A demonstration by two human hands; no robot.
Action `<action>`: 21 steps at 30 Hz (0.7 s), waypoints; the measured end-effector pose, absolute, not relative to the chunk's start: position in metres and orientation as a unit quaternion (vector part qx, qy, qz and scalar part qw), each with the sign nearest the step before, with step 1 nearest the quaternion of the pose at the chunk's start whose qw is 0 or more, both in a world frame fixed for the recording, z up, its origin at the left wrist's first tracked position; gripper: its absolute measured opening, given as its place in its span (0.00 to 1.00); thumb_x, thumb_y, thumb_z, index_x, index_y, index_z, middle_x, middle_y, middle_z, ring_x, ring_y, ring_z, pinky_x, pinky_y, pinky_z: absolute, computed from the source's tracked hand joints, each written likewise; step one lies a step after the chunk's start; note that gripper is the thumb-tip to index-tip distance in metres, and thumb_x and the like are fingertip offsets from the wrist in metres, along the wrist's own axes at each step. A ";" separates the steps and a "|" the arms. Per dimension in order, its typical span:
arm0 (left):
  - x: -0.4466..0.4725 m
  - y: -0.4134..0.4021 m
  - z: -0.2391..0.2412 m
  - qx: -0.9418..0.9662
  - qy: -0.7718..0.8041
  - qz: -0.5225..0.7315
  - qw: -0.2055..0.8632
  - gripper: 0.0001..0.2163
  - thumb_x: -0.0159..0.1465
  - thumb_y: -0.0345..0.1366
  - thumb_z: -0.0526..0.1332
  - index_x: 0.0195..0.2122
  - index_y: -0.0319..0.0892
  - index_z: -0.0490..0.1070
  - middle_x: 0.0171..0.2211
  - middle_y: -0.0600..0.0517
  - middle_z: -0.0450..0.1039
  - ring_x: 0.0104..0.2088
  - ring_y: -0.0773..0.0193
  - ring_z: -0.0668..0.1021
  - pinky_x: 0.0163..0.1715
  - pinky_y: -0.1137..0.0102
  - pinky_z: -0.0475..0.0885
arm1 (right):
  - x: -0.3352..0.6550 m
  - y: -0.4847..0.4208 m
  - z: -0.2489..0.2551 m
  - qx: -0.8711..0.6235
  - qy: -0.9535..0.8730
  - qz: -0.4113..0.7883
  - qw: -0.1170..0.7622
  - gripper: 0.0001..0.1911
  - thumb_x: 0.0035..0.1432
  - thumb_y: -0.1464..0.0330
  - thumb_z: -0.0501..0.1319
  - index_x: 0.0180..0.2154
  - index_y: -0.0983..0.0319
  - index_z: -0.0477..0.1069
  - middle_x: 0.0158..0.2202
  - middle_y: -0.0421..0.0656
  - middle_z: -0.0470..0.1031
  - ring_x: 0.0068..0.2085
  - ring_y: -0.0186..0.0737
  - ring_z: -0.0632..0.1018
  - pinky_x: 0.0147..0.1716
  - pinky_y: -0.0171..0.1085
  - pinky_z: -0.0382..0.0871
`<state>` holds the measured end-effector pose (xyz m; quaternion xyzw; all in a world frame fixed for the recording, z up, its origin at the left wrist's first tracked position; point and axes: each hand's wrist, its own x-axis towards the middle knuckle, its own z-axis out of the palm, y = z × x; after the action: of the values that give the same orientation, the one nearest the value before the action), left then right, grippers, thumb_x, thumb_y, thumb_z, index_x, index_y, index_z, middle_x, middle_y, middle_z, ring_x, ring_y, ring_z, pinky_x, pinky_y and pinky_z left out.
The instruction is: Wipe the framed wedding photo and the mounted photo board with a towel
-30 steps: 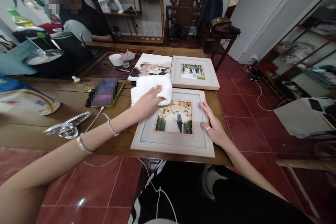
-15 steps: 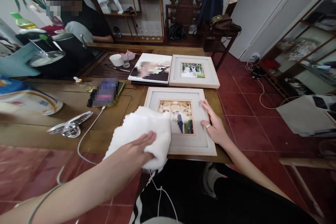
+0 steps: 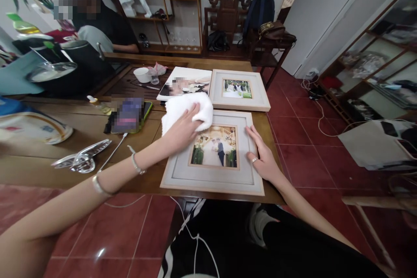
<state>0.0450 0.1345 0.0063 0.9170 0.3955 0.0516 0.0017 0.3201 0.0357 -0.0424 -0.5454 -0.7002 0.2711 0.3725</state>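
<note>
A light-wood picture frame [image 3: 211, 178] lies flat on the table near its front edge, with a wedding photo inside. My left hand [image 3: 184, 130] holds a white cloth [image 3: 174, 108] against the frame's upper left corner, and the cloth hides that corner. On the frame's right side, my right hand [image 3: 263, 158] grips the edge, its fingers over the border and a ring on one of them. Just behind stands a second framed photo [image 3: 239, 102], lying flat, beside a photo album [image 3: 192, 80] partly covered by the cloth.
Left on the wooden table [image 3: 140, 173] are a phone [image 3: 130, 115] with a charging cable, a shiny metal ornament [image 3: 83, 156], a small dropper bottle [image 3: 99, 104] and a white cup [image 3: 142, 74]. Across the table sits another person [image 3: 114, 28]. A chair [image 3: 228, 13] holds bags behind.
My left hand has slid the cloth forward, from the frame's lower left side to its upper left corner, uncovering the photo. My right hand stays on the right edge.
</note>
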 end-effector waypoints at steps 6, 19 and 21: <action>0.049 0.129 0.010 0.930 0.363 -0.032 -0.046 0.16 0.61 0.20 0.53 0.47 0.34 0.72 0.64 0.35 0.57 0.65 0.45 0.59 0.60 0.52 0.61 | 0.318 0.036 -0.042 -0.556 -0.691 0.266 0.378 0.38 0.53 0.75 0.54 0.65 0.56 0.52 0.70 0.46 0.46 0.70 0.49 0.49 0.66 0.57 0.43; 0.037 -0.009 0.024 0.968 0.243 -0.060 0.034 0.20 0.50 0.29 0.70 0.46 0.46 0.76 0.66 0.41 0.53 0.63 0.40 0.62 0.56 0.53 0.68 | 0.318 0.036 -0.042 -0.561 -0.684 0.273 0.377 0.38 0.52 0.75 0.54 0.65 0.58 0.52 0.70 0.47 0.46 0.70 0.47 0.49 0.67 0.55 0.43; 0.045 0.008 0.018 0.955 0.292 -0.061 0.003 0.19 0.54 0.27 0.67 0.47 0.47 0.76 0.66 0.43 0.54 0.63 0.39 0.61 0.55 0.50 0.68 | 0.319 0.036 -0.042 -0.557 -0.690 0.273 0.372 0.38 0.53 0.75 0.53 0.66 0.59 0.51 0.70 0.48 0.46 0.70 0.47 0.49 0.67 0.55 0.43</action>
<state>0.0450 0.0084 0.0182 0.9546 0.2916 -0.0613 0.0030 0.3191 0.0362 -0.0424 -0.5569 -0.6904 0.2733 0.3722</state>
